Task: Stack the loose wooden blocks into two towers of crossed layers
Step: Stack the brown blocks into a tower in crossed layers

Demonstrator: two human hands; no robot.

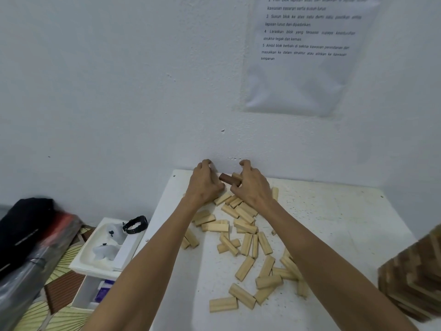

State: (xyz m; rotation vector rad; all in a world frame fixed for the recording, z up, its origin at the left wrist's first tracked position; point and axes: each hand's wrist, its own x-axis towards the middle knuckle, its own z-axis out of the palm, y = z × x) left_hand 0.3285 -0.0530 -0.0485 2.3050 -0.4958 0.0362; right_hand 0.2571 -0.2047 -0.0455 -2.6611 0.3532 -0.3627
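Observation:
Several pale wooden blocks [243,235] lie scattered over the white table [334,223]. A dark brown block [229,179] lies at the far edge near the wall, with a pale block [236,176] beside it. My left hand [205,185] sits just left of the brown block with curled fingers; what it holds is hidden. My right hand [253,187] curls its fingers round the right end of the brown block. At the right edge stands a blurred tower of crossed layers [415,278].
The white wall rises directly behind the table, with a printed sheet [307,53] taped to it. To the left, below table level, are a white tray [107,244] holding a black watch [134,225], a black bag [23,225] and a patterned floor.

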